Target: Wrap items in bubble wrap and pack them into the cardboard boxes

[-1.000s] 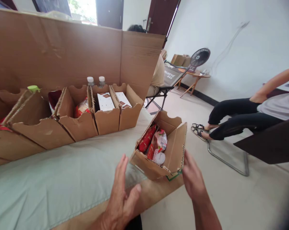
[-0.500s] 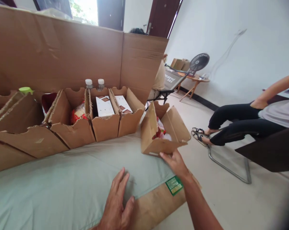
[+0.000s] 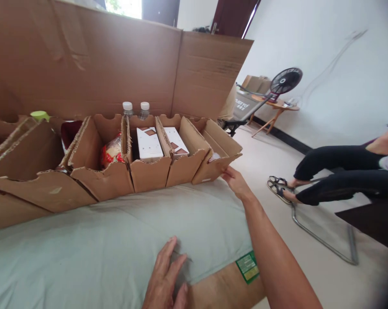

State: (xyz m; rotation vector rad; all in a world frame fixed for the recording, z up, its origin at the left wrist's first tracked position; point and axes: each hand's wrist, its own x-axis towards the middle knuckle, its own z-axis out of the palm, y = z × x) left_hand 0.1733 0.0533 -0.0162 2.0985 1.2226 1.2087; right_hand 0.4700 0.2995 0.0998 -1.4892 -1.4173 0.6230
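At the right end of the row, a cardboard bin (image 3: 210,171) stands against its neighbour, a pale wrapped item low inside it. My right hand (image 3: 236,182) pinches the bin's near right corner. Over the pale green cloth (image 3: 116,240), my left hand (image 3: 166,274) is held with fingers apart and holds nothing. Beside the end bin, two bins contain white boxes with brown patterns (image 3: 149,143) (image 3: 177,142). Farther left, a bin holds a red-and-clear food packet (image 3: 113,151).
A tall cardboard panel (image 3: 116,64) rises behind the bins, with two white-capped bottles (image 3: 144,110) before it. To the right sits a person in dark trousers (image 3: 335,169). A fan (image 3: 286,80) stands on a wooden table (image 3: 277,104) farther back.
My right hand has pushed the end bin away from me and leftward, up against the row. The view has shifted slightly; my left hand remains open over the cloth.
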